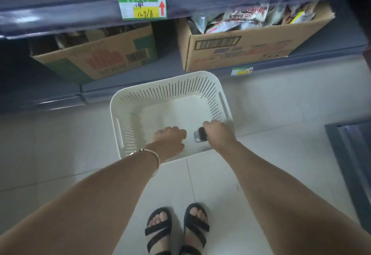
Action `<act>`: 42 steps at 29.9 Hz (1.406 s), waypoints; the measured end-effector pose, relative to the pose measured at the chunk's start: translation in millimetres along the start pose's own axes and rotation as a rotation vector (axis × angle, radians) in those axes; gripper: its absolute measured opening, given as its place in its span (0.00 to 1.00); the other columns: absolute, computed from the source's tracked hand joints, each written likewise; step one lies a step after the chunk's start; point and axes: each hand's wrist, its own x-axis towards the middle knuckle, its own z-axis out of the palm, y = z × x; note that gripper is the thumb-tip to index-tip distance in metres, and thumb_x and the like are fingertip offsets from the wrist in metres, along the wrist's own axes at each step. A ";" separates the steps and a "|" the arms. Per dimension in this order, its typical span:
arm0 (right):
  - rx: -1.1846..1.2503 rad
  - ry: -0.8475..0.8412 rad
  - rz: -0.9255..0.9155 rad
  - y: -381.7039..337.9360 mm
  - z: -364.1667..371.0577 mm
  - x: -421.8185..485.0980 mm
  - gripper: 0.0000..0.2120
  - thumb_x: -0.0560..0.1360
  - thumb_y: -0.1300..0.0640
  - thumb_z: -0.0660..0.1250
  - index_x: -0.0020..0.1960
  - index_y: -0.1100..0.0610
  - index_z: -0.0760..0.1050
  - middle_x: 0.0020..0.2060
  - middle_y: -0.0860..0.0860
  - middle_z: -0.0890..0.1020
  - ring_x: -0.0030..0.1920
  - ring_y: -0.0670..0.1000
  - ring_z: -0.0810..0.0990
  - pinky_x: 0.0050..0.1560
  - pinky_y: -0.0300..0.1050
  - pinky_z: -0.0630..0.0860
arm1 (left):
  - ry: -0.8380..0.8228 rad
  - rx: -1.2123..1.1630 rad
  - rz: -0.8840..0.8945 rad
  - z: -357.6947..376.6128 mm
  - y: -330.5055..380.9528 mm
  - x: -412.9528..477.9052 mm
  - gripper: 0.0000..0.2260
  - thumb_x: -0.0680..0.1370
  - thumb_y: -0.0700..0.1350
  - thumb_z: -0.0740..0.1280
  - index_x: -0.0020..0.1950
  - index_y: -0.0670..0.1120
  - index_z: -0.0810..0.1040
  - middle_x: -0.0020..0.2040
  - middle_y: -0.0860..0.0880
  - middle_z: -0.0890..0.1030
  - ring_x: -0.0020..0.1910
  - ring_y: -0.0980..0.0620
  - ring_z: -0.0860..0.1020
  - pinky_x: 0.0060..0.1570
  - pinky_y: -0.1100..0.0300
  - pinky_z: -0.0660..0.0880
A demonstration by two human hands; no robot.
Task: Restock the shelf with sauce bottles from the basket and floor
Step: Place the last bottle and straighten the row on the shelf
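Note:
A white slotted plastic basket (128, 102) stands on the tiled floor in front of the shelf. Both my arms reach down into it. My right hand (217, 132) is closed around a small dark sauce bottle (199, 135), of which only the end shows beside my fingers, near the basket's near right corner. My left hand (169, 138), a bangle on its wrist, is curled inside the basket over its near wall; whether it holds anything is hidden. The rest of the basket floor looks bare. The blue-grey shelf (60, 7) runs across the top.
On the lower shelf sit two open cardboard boxes: one (104, 57) at the left, another (251, 43) at the right filled with snack packets. Price tags hang on the shelf edges. My sandalled feet (176, 230) stand just behind the basket. A dark frame (345, 166) borders the right.

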 end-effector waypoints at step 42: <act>1.714 0.441 0.271 103.9 -338.8 -371.8 0.19 0.72 0.50 0.70 0.59 0.51 0.70 0.51 0.52 0.81 0.51 0.54 0.80 0.53 0.56 0.76 | 0.001 -0.743 0.555 -314.4 268.8 -259.8 0.10 0.74 0.50 0.69 0.52 0.49 0.74 0.48 0.50 0.82 0.47 0.50 0.82 0.46 0.51 0.80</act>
